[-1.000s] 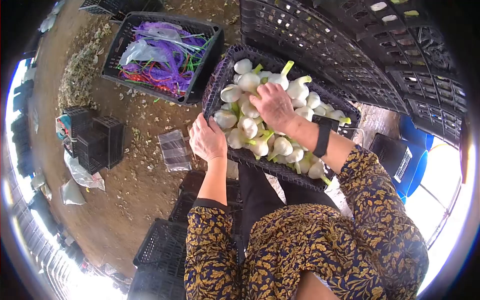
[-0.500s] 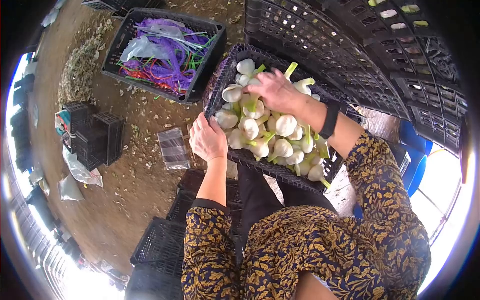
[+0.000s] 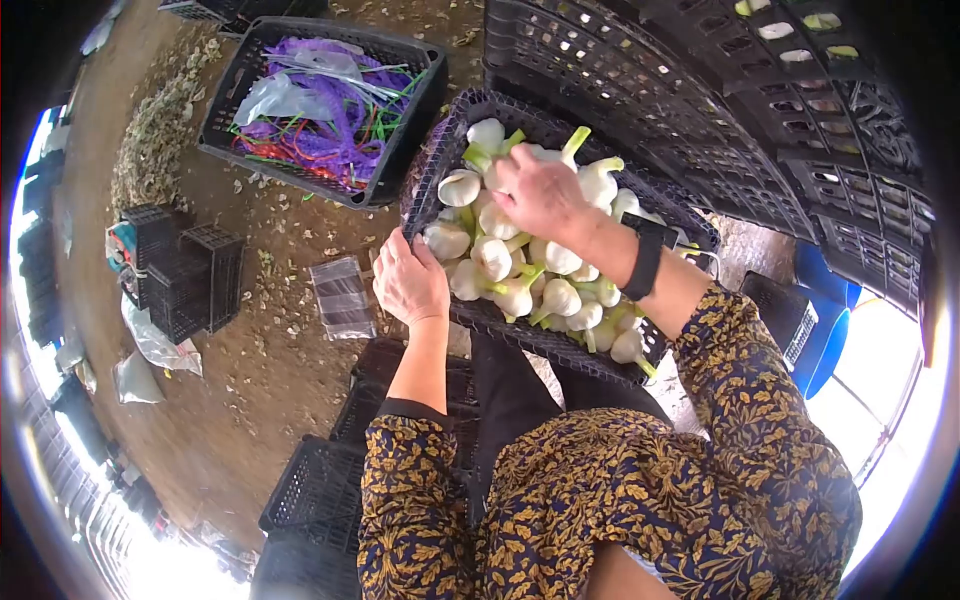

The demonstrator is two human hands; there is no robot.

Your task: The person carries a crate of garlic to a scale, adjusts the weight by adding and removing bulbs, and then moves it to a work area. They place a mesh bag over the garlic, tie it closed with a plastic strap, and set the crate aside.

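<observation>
A black crate (image 3: 540, 352) lined with dark netting holds many white garlic bulbs (image 3: 491, 257) with short green stems. My left hand (image 3: 411, 280) rests at the crate's left edge, its fingertips at the rim near a bulb and its thumb apart from the fingers. Over the upper part of the pile, my right hand (image 3: 541, 198) has its fingers bent down among the bulbs. The fingertips are partly hidden, so what they touch or hold is unclear. A dark band circles the right wrist.
At the upper left, another black crate (image 3: 415, 115) holds purple netting and coloured ties. Tall black crates (image 3: 700, 110) rise along the right. A folded plastic packet (image 3: 343, 298) lies on the dirt floor, with small crates (image 3: 185, 270) beyond. Blue containers (image 3: 828, 345) stand at the right.
My right hand has shifted slightly among the upper bulbs, with its wrist a little lower and further left. My left hand stays at the crate's edge.
</observation>
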